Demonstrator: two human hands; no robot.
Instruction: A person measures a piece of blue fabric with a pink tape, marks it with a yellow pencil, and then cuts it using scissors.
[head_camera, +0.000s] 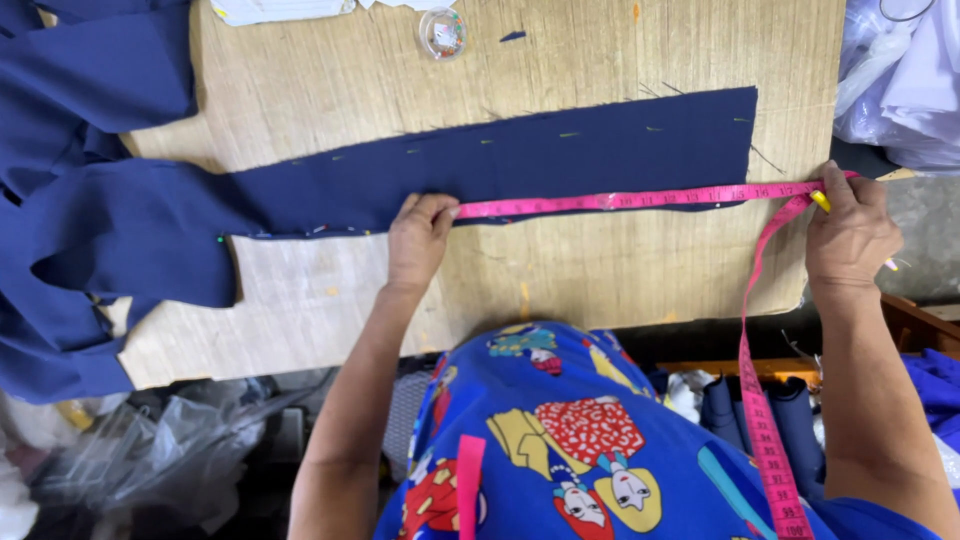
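Here both grips pinch a pink measuring tape (640, 200) taut along navy fabric (560, 160): left hand (418, 240), right hand (850, 230), on the desk (600, 60).

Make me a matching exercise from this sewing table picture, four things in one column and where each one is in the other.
1. pink tape measure
2. navy fabric strip
3. small clear pin container
4. left hand

A. top edge of the board
B. pinned flat across the board
C. stretched between both hands
D. pressing down the tape's end

Pairs: 1-C, 2-B, 3-A, 4-D
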